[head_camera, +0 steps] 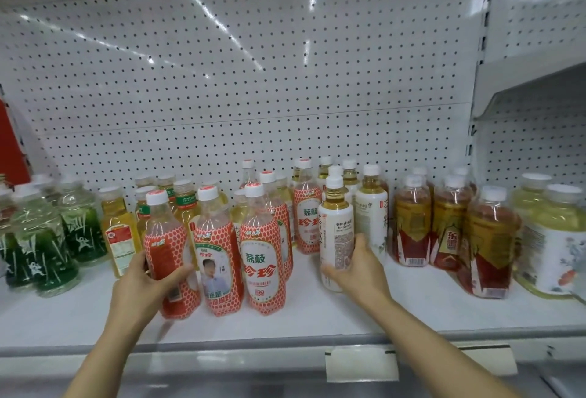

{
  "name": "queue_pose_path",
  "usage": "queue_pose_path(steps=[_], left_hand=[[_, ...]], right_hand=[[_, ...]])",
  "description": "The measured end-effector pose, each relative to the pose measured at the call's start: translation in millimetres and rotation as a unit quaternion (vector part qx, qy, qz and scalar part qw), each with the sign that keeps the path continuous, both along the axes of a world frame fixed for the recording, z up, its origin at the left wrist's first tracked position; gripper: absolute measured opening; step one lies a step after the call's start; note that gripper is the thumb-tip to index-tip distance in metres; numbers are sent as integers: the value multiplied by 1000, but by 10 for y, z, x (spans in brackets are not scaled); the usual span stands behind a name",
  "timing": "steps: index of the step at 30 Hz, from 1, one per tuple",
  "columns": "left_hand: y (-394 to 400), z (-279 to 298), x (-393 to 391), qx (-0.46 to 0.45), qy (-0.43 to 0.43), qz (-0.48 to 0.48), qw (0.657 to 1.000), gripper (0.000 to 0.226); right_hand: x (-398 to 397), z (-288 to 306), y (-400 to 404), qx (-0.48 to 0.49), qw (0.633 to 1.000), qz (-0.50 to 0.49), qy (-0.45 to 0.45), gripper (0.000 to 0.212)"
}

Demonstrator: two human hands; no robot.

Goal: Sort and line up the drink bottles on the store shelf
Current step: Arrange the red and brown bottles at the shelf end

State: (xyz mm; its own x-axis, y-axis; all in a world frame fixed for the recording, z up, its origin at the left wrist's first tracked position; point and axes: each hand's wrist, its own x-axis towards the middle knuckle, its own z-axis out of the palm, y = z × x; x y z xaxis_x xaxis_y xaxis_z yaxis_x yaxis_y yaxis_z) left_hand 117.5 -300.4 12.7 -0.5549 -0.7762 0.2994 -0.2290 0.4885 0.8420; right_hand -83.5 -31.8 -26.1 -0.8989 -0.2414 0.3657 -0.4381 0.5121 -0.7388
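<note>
Bottles crowd the white shelf (412, 309) in front of a pegboard back panel (253, 80). The left hand (149, 280) grips the leftmost red-labelled bottle (168, 258) low on its body, fingers (177, 272) wrapped across the front of the label and thumb on its left side; that bottle leans slightly and touches its neighbour. Just right of those fingers stand 2 more red-labelled bottles (263, 258) in the front row, upright, with others of the same kind behind them. The right hand (358, 270) holds a white-labelled tea bottle (336, 236) (pale yellow liquid shows at its neck), the palm against its lower right side and the thumb curled round the bottom front. Behind and right of that hand stand more white-labelled tea bottles (371, 207), then brown tea bottles with red and gold labels (447, 223). Left of the left hand are yellow juice bottles (119, 232) and, further left, green bottles (41, 245). A blank price tag (360, 364) sits on the shelf's front rail below the right forearm.
</note>
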Motion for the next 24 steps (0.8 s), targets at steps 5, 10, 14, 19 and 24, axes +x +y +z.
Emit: queue_pose_path(steps=[5,10,14,19,24], left_hand=[[-13,-36,-25,-4,6,2,1000,77],[-16,-1,5,24,2,-14,1000,76],[-83,170,147,43,-7,-64,997,78],[-348,595,211,-64,87,-50,993,101],[741,1457,-85,-234,129,-91,959,70]], right_hand=[[80,-35,-226,-8,1000,26,11,81],[162,-41,-353,-26,998,55,14,89],[177,45,-91,-2,994,104,36,80],[-16,307,385,69,981,3,183,67],[-346,529,613,78,958,-63,270,65]])
